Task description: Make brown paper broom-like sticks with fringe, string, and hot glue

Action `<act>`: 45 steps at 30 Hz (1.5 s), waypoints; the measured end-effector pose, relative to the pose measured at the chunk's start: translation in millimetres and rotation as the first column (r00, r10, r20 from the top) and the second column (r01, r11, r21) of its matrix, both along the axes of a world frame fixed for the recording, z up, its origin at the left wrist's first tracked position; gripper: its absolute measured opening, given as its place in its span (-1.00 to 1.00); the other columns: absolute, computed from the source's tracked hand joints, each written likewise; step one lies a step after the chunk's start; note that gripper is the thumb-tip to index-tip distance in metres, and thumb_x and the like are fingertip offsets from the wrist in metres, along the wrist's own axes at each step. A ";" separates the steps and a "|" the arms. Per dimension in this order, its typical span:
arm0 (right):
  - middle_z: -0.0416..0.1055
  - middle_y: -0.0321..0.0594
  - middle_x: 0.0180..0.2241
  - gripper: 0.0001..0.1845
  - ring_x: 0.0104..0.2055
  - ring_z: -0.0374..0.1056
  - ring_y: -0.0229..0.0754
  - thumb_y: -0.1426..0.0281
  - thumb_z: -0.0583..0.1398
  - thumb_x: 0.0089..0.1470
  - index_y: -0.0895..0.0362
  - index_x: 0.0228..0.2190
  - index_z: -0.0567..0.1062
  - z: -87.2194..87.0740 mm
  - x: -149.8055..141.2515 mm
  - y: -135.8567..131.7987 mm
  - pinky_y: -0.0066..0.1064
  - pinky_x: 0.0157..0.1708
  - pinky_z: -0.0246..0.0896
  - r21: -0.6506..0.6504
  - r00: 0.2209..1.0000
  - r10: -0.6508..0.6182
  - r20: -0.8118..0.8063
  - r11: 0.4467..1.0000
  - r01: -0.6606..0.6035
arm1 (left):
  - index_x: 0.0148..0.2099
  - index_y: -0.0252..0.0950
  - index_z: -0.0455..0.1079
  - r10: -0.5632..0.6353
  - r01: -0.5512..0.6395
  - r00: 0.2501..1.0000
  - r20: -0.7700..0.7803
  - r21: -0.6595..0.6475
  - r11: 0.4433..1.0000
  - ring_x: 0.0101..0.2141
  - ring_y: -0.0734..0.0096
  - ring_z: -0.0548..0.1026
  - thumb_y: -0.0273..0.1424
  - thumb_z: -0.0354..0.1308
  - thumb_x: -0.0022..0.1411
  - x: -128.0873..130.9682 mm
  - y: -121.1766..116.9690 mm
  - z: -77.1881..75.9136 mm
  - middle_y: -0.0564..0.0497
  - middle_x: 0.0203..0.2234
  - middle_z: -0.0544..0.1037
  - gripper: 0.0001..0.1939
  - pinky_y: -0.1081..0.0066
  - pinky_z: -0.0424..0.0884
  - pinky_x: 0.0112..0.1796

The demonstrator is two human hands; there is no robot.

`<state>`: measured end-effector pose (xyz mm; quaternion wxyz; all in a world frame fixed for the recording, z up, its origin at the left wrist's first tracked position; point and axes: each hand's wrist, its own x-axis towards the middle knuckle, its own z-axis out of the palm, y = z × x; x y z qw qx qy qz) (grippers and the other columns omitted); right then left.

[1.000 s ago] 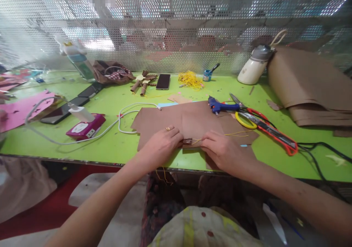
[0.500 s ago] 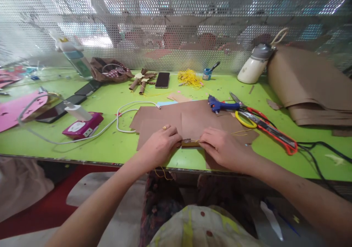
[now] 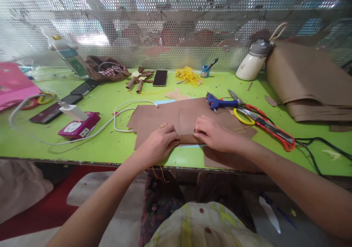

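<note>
Brown paper (image 3: 189, 118) lies before me with its near edge folded over into a narrow strip. My left hand (image 3: 161, 143) is closed, pinching the left end of that fold between thumb and fingers. At the right end of the fold, my right hand (image 3: 213, 132) is closed too, its curled fingertips pressing on the paper. A loose yellow thread (image 3: 160, 173) hangs over the table edge below my left hand. Another brown sheet (image 3: 222, 159) sticks out under my right forearm.
A blue glue gun (image 3: 221, 103), scissors (image 3: 244, 117) and a red-edged cutter (image 3: 277, 131) lie right of the paper. Left are a white cable (image 3: 114, 120) and a magenta power adapter (image 3: 79, 126). A phone (image 3: 160, 78), yellow thread pile (image 3: 188, 76) and bottle (image 3: 253, 60) stand behind.
The dark strip with yellow thread between my hands is now covered by the folded brown paper. My right hand has shifted slightly up and left. Pink paper at far left has been raised.
</note>
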<state>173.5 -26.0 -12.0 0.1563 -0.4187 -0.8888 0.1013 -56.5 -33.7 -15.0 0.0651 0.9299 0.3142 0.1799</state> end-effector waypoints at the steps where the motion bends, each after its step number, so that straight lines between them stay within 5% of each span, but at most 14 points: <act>1: 0.36 -0.18 -0.43 -0.80 -0.31 0.21 -0.20 0.43 0.14 0.13 0.18 -0.52 0.40 0.5 0.0 1.8 -0.38 -0.29 0.07 -0.011 1.000 0.013 0.004 1.000 -0.012 | -0.31 -0.35 0.41 -0.001 0.001 1.000 0.011 -0.016 1.000 -0.32 0.33 0.34 -0.43 -0.04 0.32 -0.2 0.6 0.6 -0.08 -0.40 0.37 -0.77 0.34 0.29 -0.25; 10: 0.43 -0.17 -0.43 -0.81 -0.31 0.30 -0.20 0.42 0.16 0.09 0.18 -0.54 0.44 9.9 0.7 19.5 -0.44 -0.32 0.06 -0.188 0.995 0.094 0.045 0.979 -0.084 | -0.25 -0.34 0.34 0.118 -0.115 0.991 0.069 -0.049 0.992 -0.36 0.34 0.35 -0.42 0.10 0.24 -0.9 -1.2 -0.3 -0.02 -0.42 0.40 -0.92 0.39 0.28 -0.33; 18: 0.45 -0.18 -0.43 -0.83 -0.38 0.30 -0.23 0.43 0.14 0.06 0.18 -0.53 0.43 7.9 2.0 24.4 -0.45 -0.38 0.06 -0.228 0.992 0.122 0.035 0.967 -0.111 | -0.05 -0.26 0.46 -0.057 0.054 0.995 0.087 0.041 0.998 -0.35 0.37 0.34 -0.40 -0.03 0.34 -4.3 1.3 -7.0 -0.06 -0.40 0.41 -0.73 0.40 0.26 -0.32; 27: 0.44 -0.17 -0.38 -0.88 -0.31 0.31 -0.20 0.50 0.14 0.07 0.20 -0.42 0.49 5.1 20.9 15.0 -0.41 -0.28 0.15 -0.132 0.998 0.015 -0.059 0.991 -0.023 | 0.05 -0.28 0.42 -0.008 0.009 0.999 0.050 -0.022 1.000 -0.25 0.34 0.38 -0.40 -0.07 0.35 -1.3 -3.0 -3.1 -0.11 -0.29 0.43 -0.67 0.35 0.34 -0.22; 34: 0.44 -0.11 -0.32 -0.81 -0.25 0.31 -0.17 0.46 0.08 0.17 0.21 -0.33 0.50 5.8 52.4 -9.2 -0.35 -0.22 0.17 -0.067 0.999 -0.005 -0.050 0.998 0.001 | -0.16 -0.38 0.47 0.003 0.001 0.998 -0.062 0.071 0.998 -0.24 0.25 0.35 -0.49 -0.07 0.29 5.4 -10.2 4.1 -0.15 -0.29 0.41 -0.73 0.26 0.34 -0.18; 45: 0.46 -0.09 -0.27 -0.77 -0.21 0.34 -0.12 0.37 0.05 0.23 0.19 -0.22 0.47 -11.1 52.7 -26.1 -0.29 -0.18 0.21 0.004 0.990 -0.104 -0.100 0.994 0.105 | -0.25 -0.36 0.43 0.021 -0.017 0.999 -0.036 0.096 0.995 -0.28 0.29 0.34 -0.54 -0.05 0.24 6.8 -6.9 2.0 -0.12 -0.33 0.40 -0.78 0.28 0.33 -0.20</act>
